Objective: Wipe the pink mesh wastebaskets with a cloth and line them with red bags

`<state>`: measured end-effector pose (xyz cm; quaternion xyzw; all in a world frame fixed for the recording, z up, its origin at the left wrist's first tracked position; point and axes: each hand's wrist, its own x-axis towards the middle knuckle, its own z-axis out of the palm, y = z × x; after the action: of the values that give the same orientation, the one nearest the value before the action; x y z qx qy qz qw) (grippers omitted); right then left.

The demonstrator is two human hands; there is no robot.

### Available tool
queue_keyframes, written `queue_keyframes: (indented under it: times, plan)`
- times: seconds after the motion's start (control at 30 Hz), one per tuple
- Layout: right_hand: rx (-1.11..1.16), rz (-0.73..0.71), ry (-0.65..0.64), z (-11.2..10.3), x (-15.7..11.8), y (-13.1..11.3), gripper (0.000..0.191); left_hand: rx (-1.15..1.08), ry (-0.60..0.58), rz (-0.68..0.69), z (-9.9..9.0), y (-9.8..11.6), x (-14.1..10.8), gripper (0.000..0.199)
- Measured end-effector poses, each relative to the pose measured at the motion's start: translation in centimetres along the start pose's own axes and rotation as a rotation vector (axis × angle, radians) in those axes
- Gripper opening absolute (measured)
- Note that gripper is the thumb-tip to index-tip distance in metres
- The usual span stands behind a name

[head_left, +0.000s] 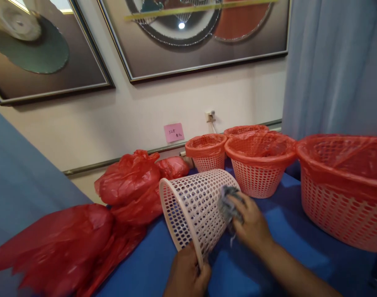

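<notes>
A pale pink perforated plastic wastebasket (203, 202) lies tilted on its side above the blue tabletop, its open mouth facing left. My left hand (188, 272) grips its rim at the lower edge, with the thumb outside and the fingers partly hidden by the rim. In my right hand (251, 222) is a bunched grey-blue cloth (230, 202), pressed against the basket's outer side near its base. A loose white thread hangs below the cloth.
Red plastic bags (61, 243) are heaped along the left of the blue table (271, 255). Several baskets lined with red bags, including a middle one (256, 175) and a large one (343, 210), stand at the right. Behind are a wall with a pink note (174, 133) and a blue curtain (333, 66).
</notes>
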<state>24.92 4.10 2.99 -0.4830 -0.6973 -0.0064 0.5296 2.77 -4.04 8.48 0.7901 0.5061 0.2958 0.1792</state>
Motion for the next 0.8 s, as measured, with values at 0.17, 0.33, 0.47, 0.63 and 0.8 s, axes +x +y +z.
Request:
queue_keyframes:
  times: [0.17,0.33,0.47,0.63,0.8]
  plan:
    - [-0.012,0.366,-0.065,0.3,1.4,4.6,0.043,0.186,-0.058,0.002,1.5,-2.5,-1.2,0.024]
    - [0.186,-0.155,-0.047,-1.1,-2.0,-4.0,0.062,0.222,-0.09,0.073,2.5,-4.1,-1.2,0.033]
    - [0.258,-0.346,-0.038,-1.3,-2.2,-5.7,0.066,0.237,-0.085,0.092,2.8,-5.0,-1.6,0.04]
    - [0.044,0.216,-0.018,0.7,1.8,2.2,0.048,0.363,-0.063,0.057,3.7,-7.1,-2.8,0.036]
    - [0.046,0.261,-0.017,0.2,1.2,1.5,0.047,0.428,-0.058,0.07,5.4,-9.6,-3.5,0.049]
